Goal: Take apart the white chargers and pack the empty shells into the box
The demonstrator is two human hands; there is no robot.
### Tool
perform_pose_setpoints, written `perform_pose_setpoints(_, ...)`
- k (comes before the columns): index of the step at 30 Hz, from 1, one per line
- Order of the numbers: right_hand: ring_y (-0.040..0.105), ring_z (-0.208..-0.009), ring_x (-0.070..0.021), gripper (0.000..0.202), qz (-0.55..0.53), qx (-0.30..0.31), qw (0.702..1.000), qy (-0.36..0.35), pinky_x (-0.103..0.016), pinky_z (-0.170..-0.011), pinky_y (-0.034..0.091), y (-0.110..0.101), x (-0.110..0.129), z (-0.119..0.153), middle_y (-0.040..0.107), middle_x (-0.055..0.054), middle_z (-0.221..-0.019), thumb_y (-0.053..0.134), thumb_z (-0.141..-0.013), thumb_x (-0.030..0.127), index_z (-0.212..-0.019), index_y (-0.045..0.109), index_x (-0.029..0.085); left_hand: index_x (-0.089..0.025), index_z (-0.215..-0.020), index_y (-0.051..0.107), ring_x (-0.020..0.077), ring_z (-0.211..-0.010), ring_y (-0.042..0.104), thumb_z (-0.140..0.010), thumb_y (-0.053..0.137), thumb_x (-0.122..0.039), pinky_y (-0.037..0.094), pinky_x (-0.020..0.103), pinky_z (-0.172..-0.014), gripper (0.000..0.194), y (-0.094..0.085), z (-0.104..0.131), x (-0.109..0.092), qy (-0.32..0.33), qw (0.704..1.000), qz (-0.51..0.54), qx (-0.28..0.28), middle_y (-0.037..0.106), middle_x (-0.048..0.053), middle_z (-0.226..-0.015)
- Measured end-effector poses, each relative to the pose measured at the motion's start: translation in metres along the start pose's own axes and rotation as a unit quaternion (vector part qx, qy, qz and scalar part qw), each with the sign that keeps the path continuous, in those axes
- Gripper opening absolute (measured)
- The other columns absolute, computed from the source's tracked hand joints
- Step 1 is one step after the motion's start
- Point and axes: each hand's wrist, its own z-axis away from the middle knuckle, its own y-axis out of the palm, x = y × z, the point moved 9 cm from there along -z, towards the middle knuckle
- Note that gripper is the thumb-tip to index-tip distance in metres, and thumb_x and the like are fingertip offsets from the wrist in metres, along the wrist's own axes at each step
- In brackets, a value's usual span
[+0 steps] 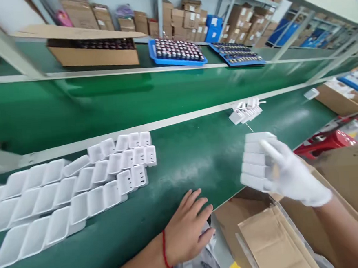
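Observation:
My left hand, bare with a red cord at the wrist, rests at the front edge of the green table, fingers spread and holding nothing. In a white glove, my right hand grips a row of several white plastic cases above the table's front edge, over an open cardboard box. Rows of white open cases lie on the left of the table. Some at their right end show small dark slots. Farther back on the right sits a small cluster of white pieces.
Open cardboard boxes stand below the table's front edge. A red stool is at the right. On the shelf behind are a long carton and blue trays of small dark parts. Metal posts rise along the back.

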Motion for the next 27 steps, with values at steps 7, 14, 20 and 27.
perform_pose_setpoints(7, 0.042, -0.138, -0.0372, 0.112, -0.095, 0.107, 0.954, -0.265, -0.047, -0.105, 0.049, 0.068, 0.199, -0.138, 0.029, -0.019, -0.156, 0.073, -0.059, 0.022, -0.156, 0.018, 0.018, -0.013, -0.129, 0.059, 0.0373, -0.135, 0.048, -0.094, 0.055, -0.029, 0.051, 0.056, -0.106, 0.039, -0.038, 0.056, 0.05, -0.108, 0.989, -0.038, -0.094, 0.061, 0.016, -0.134)
perform_pose_setpoints(14, 0.036, -0.142, -0.0376, 0.12, -0.145, 0.151, 0.929, -0.305, -0.051, -0.111, 0.042, 0.104, 0.257, -0.163, 0.028, -0.022, -0.155, 0.081, -0.064, 0.031, -0.158, 0.008, 0.018, -0.014, -0.13, 0.059, 0.0364, -0.135, 0.05, -0.09, 0.059, -0.028, 0.055, 0.052, -0.103, 0.042, -0.047, 0.069, 0.078, -0.16, 0.98, -0.041, -0.112, 0.057, 0.016, -0.14)
perform_pose_setpoints(20, 0.027, -0.147, -0.0363, 0.122, -0.189, 0.104, 0.938, -0.27, -0.055, -0.119, 0.029, 0.089, 0.232, -0.161, 0.022, -0.018, -0.159, 0.083, -0.068, 0.047, -0.159, 0.004, 0.026, -0.015, -0.134, 0.057, 0.0383, -0.137, 0.046, -0.091, 0.058, -0.029, 0.053, 0.056, -0.104, 0.045, -0.041, 0.062, 0.08, -0.152, 0.985, -0.03, -0.076, 0.055, 0.016, -0.143)
perform_pose_setpoints(27, 0.022, -0.149, -0.0356, 0.118, -0.13, 0.14, 0.93, -0.315, -0.053, -0.119, 0.031, 0.098, 0.249, -0.157, 0.021, -0.018, -0.161, 0.083, -0.067, 0.045, -0.158, 0.013, 0.018, -0.015, -0.134, 0.056, 0.0392, -0.139, 0.044, -0.091, 0.057, -0.03, 0.053, 0.057, -0.104, 0.046, -0.041, 0.064, 0.077, -0.156, 0.985, -0.032, -0.073, 0.054, 0.016, -0.144)
